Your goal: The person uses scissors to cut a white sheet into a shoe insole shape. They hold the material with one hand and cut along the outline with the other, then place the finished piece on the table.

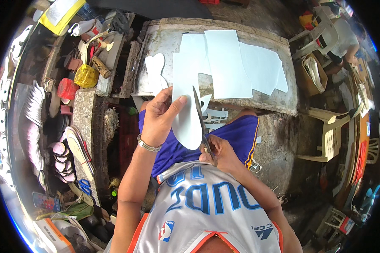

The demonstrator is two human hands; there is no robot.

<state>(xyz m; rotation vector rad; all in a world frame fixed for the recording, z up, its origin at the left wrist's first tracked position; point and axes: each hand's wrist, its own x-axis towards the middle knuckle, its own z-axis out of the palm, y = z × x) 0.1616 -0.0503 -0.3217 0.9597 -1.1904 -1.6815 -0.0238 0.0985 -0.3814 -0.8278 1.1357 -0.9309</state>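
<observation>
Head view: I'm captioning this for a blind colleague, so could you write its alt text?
A person's right hand holds scissors at the edge of a round-ended white sheet, which their left hand grips. Beyond, more white sheets and sole-shaped white pieces lie on a worn table.

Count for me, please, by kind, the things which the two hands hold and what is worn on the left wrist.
White sheet, in the left hand: 1
Scissors, in the right hand: 1
Wristband, on the left wrist: 1
Total: 3
</observation>
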